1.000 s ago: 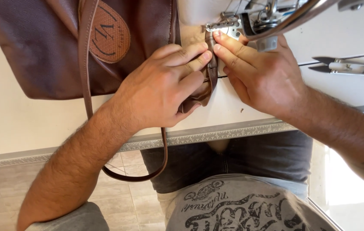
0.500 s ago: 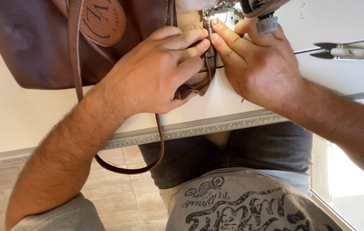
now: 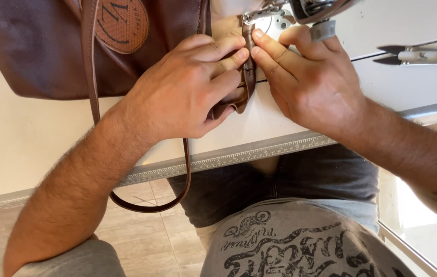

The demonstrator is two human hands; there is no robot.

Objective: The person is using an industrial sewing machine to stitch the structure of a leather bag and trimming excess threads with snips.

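Head view, left hand (image 3: pixel 187 87) and right hand (image 3: pixel 306 82) pinching brown bag (image 3: pixel 39 51) edge, round tan label (image 3: pixel 122 23)

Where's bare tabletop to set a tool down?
Free: the cream table left of the left hand, below the brown bag; a strip between the hands and the ruler edge. Crowded: around the machine foot, where both hands pinch the strap; thread snips lie beyond the right hand.

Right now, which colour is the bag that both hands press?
Dark brown; the bag has a lighter tan round patch. The head view shows it.
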